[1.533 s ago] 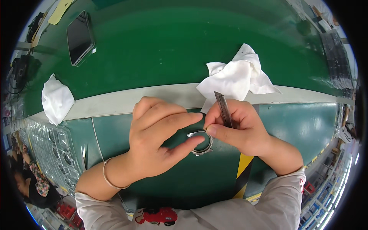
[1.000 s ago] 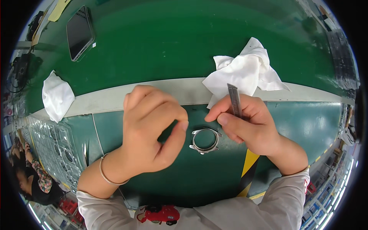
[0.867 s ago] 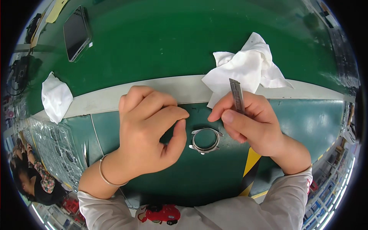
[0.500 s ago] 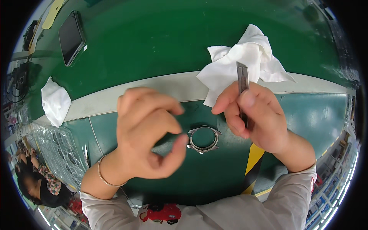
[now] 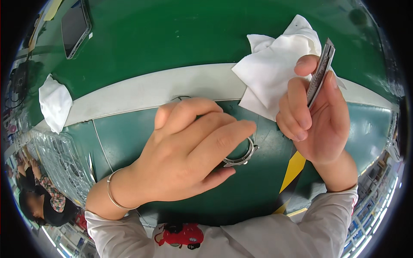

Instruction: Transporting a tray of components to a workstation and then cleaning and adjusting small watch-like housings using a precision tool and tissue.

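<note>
My left hand (image 5: 193, 150) reaches over the near bench, fingers apart and nothing visible in its grasp. Under its fingertips lies a round metal watch case (image 5: 250, 151) with lugs, partly covered by the hand; I cannot tell whether they touch. My right hand (image 5: 318, 116) is raised at the right, closed on a slim metal utility knife (image 5: 321, 74). The knife tilts, its blade end pointing up and away. Behind that hand a crumpled white cloth (image 5: 275, 64) drapes over the pale bench edge.
A pale raised strip (image 5: 150, 81) divides the green far surface from the near bench. At far left are a smartphone (image 5: 75, 30), another white cloth (image 5: 56, 104) and clear plastic trays (image 5: 64, 163). Yellow-black tape (image 5: 293, 172) runs beside my right wrist. Another person (image 5: 43, 198) is at lower left.
My left hand has moved right over the watch case, its curled fingers straightening. My right hand has risen to the right with the knife, tilting it. The whole view has shifted slightly.
</note>
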`<state>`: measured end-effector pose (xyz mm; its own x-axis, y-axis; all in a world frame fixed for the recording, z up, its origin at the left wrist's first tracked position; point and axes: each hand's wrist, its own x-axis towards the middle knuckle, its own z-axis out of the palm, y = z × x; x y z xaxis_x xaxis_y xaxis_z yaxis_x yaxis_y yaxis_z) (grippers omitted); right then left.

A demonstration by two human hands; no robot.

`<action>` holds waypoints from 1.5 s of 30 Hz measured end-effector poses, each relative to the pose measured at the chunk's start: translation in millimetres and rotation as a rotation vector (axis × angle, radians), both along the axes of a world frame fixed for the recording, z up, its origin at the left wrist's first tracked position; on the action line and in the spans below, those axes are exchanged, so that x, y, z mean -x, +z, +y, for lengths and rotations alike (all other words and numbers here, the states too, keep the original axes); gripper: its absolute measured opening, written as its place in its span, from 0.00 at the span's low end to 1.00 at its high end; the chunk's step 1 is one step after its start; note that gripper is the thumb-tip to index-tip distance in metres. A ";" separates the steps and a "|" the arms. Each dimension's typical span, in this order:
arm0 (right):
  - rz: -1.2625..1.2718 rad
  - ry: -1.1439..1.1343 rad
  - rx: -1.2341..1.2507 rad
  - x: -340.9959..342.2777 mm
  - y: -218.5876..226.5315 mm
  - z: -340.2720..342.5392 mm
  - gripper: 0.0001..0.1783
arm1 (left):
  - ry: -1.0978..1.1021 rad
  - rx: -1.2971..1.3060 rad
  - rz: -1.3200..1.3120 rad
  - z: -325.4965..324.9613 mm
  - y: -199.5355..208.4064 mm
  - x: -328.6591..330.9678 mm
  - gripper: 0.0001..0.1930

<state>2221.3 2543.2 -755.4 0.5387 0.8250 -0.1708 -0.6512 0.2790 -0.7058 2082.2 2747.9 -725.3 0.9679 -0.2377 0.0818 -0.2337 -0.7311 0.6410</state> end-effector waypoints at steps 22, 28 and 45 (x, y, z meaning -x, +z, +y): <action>-1.223 0.245 0.128 21.1 -13.9 1.5 0.10 | 0.140 -0.012 0.009 -3.9 -18.2 27.1 0.31; -1.610 0.239 0.180 42.8 -16.3 2.7 0.13 | 0.109 -0.042 -0.059 -4.2 -27.9 37.0 0.30; -1.629 0.295 0.156 45.6 -24.5 2.2 0.13 | 0.110 0.008 -0.034 -7.1 -36.2 39.5 0.28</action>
<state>2175.7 2545.4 -779.8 0.0628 0.9543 0.2922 0.7334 0.1545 -0.6620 2042.6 2740.8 -761.6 0.9847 -0.1297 0.1163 -0.1742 -0.7481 0.6403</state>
